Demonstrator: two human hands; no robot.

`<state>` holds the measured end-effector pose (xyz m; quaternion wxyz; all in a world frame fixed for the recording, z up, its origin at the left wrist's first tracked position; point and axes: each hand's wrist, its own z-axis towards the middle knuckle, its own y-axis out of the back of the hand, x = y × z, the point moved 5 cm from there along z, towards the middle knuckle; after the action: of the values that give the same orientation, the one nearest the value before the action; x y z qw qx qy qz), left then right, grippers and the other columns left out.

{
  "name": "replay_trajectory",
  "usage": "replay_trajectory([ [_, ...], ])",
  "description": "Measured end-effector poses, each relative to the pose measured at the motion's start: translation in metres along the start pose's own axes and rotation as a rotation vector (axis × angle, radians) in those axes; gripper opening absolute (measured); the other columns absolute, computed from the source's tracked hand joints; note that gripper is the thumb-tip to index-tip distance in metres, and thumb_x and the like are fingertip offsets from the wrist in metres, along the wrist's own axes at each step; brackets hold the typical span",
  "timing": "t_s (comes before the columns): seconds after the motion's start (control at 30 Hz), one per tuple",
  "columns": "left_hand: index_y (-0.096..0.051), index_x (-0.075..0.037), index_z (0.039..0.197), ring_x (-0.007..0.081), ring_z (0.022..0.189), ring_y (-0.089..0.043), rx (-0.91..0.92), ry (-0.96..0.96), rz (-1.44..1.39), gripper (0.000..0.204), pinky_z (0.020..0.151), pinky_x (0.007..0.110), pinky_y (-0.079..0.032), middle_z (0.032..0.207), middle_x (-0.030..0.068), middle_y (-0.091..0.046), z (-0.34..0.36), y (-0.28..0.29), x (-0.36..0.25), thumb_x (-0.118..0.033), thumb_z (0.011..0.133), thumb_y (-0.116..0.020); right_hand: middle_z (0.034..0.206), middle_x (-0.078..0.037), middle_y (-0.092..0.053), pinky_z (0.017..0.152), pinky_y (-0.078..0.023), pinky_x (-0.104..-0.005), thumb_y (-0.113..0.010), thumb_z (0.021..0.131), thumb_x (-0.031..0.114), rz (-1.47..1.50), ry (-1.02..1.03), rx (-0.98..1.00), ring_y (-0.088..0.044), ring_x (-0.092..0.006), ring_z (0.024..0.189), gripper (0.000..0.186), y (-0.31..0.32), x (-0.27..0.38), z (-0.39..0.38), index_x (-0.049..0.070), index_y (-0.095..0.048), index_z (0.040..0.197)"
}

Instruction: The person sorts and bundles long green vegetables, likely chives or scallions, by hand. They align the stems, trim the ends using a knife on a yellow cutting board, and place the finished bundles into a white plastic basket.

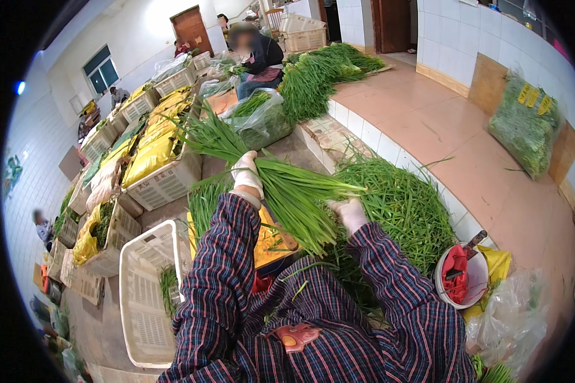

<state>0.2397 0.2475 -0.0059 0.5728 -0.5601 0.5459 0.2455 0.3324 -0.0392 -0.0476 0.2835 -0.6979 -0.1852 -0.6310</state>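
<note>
My left hand [248, 173], in a white glove, is wrapped round the middle of a thick bunch of garlic chives [300, 191]. Long green leaves stick out on both sides of that fist, above a yellow board [266, 249]. On the board are orange-brown scraps and what looks like a wooden handle [286, 237]. My right hand [350, 214], also gloved, is close beside the bunch's right-hand ends with its fingers curled in; what they pinch is hidden. Just beyond it lies a large heap of loose chives [396, 217].
A white plastic crate [148, 287] with a few greens stands at my left. On the right are a bucket [463, 277] with red cloth, and plastic bags [511, 319]. A tiled step [390, 143] rises beyond the heap. Another person [259, 60] sits ahead among crates and greens.
</note>
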Motion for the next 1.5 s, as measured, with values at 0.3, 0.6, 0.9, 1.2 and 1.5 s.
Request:
replay_trajectory([
  [0.3,-0.053,0.002,0.089,0.0234,0.059,-0.054,-0.107,-0.006,-0.133,0.025,0.056,0.039,-0.046,0.076,0.01,-0.057,0.0,0.028,-0.022,-0.016,0.075,-0.062,0.11,-0.022,-0.055,0.076,-0.048,-0.0323,-0.053,0.084,0.033,-1.498,-0.359,-0.026,-0.057,-0.0245,0.096,0.053,0.146,-0.038,0.016,0.0,-0.034,0.121],
  [0.6,-0.052,-0.001,0.088,0.0256,0.062,-0.055,0.109,0.146,-0.202,0.021,0.058,0.04,-0.047,0.075,0.0101,-0.058,-0.021,0.006,-0.021,-0.02,0.079,-0.057,0.118,-0.02,-0.053,0.049,-0.046,-0.0208,-0.064,0.079,0.036,-0.383,-0.348,0.822,-0.063,-0.0165,0.077,0.072,0.003,-0.006,-0.037,0.004,-0.03,0.134],
  [0.9,-0.053,0.0,0.092,0.0254,0.063,-0.056,0.005,0.071,-0.214,0.025,0.061,0.04,-0.048,0.078,0.0097,-0.058,-0.014,0.023,-0.037,-0.021,0.08,-0.059,0.125,-0.021,-0.047,0.095,-0.042,-0.0327,-0.055,0.086,0.033,-1.41,-0.484,0.317,-0.05,-0.0256,0.112,0.055,0.103,-0.02,-0.018,0.0,-0.04,0.127],
  [1.2,-0.053,-0.003,0.085,0.0272,0.064,-0.056,0.08,0.139,-0.183,0.021,0.063,0.041,-0.048,0.077,0.0097,-0.059,-0.024,-0.003,-0.014,-0.024,0.082,-0.054,0.097,-0.019,-0.062,0.083,-0.046,-0.0355,-0.061,0.081,0.029,-0.816,0.266,0.254,-0.06,-0.0257,0.088,0.04,-0.007,0.034,-0.036,0.0,-0.056,0.108],
  [1.5,-0.055,-0.003,0.084,0.0266,0.07,-0.057,0.231,0.171,-0.15,0.022,0.066,0.041,-0.048,0.079,0.0105,-0.06,-0.067,0.007,-0.003,-0.024,0.082,-0.05,0.097,-0.011,-0.06,0.058,-0.056,-0.0253,-0.06,0.085,0.017,0.349,-0.037,0.285,-0.064,-0.0212,0.08,0.031,0.011,0.062,0.009,-0.001,-0.049,0.108],
])
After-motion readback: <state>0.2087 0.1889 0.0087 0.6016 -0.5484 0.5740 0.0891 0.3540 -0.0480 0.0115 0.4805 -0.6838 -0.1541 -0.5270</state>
